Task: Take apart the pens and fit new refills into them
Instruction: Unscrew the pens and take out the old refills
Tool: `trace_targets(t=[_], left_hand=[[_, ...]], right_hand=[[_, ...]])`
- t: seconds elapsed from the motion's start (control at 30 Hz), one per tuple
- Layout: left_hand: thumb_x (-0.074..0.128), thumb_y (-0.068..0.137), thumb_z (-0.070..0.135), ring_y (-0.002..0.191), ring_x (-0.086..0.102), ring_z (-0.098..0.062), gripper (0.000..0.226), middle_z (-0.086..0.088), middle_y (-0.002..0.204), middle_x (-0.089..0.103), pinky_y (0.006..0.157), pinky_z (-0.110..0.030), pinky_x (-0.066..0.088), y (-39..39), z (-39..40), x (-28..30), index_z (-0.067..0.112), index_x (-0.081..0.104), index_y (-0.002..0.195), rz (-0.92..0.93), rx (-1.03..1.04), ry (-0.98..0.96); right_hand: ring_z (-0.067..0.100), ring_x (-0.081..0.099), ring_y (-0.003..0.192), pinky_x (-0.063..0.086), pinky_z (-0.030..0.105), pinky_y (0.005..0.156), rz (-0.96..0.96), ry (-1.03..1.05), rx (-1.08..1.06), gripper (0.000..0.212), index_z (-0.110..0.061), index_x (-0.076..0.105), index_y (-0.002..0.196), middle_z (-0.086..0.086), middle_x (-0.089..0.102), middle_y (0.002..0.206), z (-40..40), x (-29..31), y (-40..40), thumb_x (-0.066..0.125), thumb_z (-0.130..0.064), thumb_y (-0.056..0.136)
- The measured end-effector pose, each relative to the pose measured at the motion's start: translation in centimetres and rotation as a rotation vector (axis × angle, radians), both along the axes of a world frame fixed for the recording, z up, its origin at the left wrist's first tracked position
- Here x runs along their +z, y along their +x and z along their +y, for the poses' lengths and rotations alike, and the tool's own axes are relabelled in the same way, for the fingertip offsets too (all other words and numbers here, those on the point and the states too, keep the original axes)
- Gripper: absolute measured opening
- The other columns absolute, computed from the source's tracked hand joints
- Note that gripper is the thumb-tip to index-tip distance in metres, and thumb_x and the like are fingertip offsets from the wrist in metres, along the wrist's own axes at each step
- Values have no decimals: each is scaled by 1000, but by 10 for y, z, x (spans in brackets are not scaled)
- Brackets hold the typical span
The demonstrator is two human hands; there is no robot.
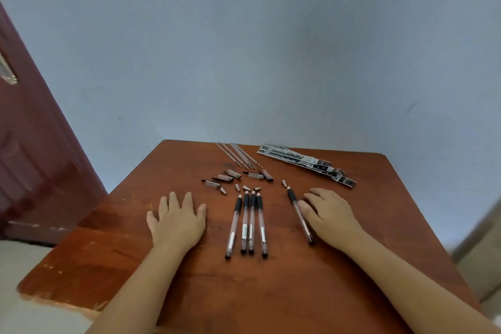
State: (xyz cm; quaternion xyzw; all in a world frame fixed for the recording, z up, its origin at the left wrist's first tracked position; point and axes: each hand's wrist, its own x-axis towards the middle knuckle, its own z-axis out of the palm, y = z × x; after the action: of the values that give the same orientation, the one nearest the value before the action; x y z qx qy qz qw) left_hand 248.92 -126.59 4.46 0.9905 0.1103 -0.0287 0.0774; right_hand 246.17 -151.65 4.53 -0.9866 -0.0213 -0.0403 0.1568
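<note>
Several clear pen barrels with black grips lie side by side in the middle of the brown table. One more pen barrel lies apart to the right, against the thumb side of my right hand, which rests flat with relaxed fingers. My left hand lies flat on the table left of the barrels, fingers spread, holding nothing. Beyond the barrels lie small metal tips, several pen caps and several thin refills.
Refill packets lie at the table's far right. A grey-blue wall stands behind the table. A dark red door is at the left. The table's left and right edges drop to a pale floor.
</note>
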Motion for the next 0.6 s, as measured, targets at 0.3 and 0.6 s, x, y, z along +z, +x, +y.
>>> trace_targets(t=[0.3, 0.6], left_hand=[[12, 96, 46, 141, -3, -25, 54, -8, 154, 1, 112, -48, 3, 0, -2, -3, 23, 7, 145, 16, -16, 27], [13, 96, 46, 141, -1, -25, 54, -8, 154, 3, 111, -48, 4, 1, -1, -4, 23, 8, 145, -11, -31, 39]], right_hand=[[25, 47, 107, 33, 37, 91, -198, -139, -68, 34, -9, 55, 105, 9, 58, 109, 6, 28, 73, 28, -26, 95], [26, 42, 114, 29, 40, 97, -123, -228, -173, 30, -11, 50, 117, 9, 52, 120, 1, 10, 109, 43, -15, 88]])
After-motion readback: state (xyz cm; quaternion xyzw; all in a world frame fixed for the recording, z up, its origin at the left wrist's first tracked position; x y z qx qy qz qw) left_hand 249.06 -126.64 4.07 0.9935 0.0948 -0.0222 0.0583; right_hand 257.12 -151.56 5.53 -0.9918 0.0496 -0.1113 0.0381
